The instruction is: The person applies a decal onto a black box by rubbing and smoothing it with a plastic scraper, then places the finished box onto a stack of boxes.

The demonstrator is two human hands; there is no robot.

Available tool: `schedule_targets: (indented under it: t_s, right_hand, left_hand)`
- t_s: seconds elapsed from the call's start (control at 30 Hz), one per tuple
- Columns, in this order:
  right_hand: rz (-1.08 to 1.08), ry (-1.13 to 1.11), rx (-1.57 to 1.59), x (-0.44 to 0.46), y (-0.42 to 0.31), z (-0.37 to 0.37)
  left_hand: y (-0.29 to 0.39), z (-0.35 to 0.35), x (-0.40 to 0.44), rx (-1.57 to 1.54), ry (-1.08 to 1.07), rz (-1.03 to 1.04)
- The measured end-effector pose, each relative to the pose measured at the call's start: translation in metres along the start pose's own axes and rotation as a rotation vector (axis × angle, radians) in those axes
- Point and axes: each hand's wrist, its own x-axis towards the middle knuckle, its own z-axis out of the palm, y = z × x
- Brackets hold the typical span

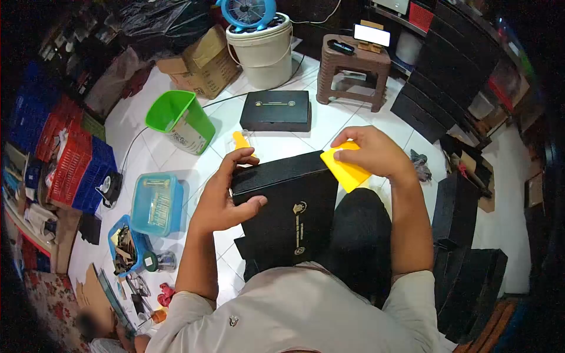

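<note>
A black box [288, 206] with gold lettering rests tilted on my lap, its long narrow side facing away from me. My left hand [226, 197] grips its left end, thumb on the lettered face and fingers over the far edge. Pinched in my right hand [374, 153] is a flat yellow plastic scraper [346, 170]. The scraper touches or lies very close to the box's far right corner; the exact contact is hard to see. Another yellow piece [240, 140] lies on the floor just beyond my left fingers.
A closed black box [275, 112] lies on the tiles ahead. Around it stand a green bin [188, 117], a white bucket [262, 59] and a brown stool [353, 67]. Blue containers [158, 203] sit at left; black boxes [456, 206] stand at right. Another person [106, 341] is partly visible lower left.
</note>
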Motion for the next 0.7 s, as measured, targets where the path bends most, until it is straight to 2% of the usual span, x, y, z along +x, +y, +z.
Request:
schedule_targets:
  t_s: [0.17, 0.23, 0.3, 0.5, 0.57, 0.63, 0.7]
  right_hand:
    - [-0.049, 0.077, 0.119, -0.004, 0.048, -0.002]
    - [0.002, 0.063, 0.575, 0.002, 0.072, 0.012]
    - [0.02, 0.074, 0.658, 0.003, 0.089, 0.034]
    - [-0.015, -0.051, 1.278, 0.017, 0.143, 0.109]
    - [0.025, -0.055, 1.368, 0.024, 0.151, 0.128]
    - [0.169, -0.068, 1.502, 0.032, 0.164, 0.148]
    - [0.212, -0.047, 1.504, 0.04, 0.172, 0.167]
  left_hand:
    - [-0.022, -0.013, 0.005, -0.056, 0.067, -0.017]
    - [-0.047, -0.029, 0.003, -0.086, 0.085, -0.065]
    - [-0.068, -0.043, -0.002, -0.11, 0.124, -0.135]
    - [-0.116, -0.07, -0.03, -0.164, 0.272, -0.3]
    - [-0.127, -0.075, -0.038, -0.2, 0.327, -0.333]
    - [-0.135, -0.078, -0.046, -0.211, 0.352, -0.342]
    - [-0.142, -0.08, -0.052, -0.226, 0.372, -0.35]
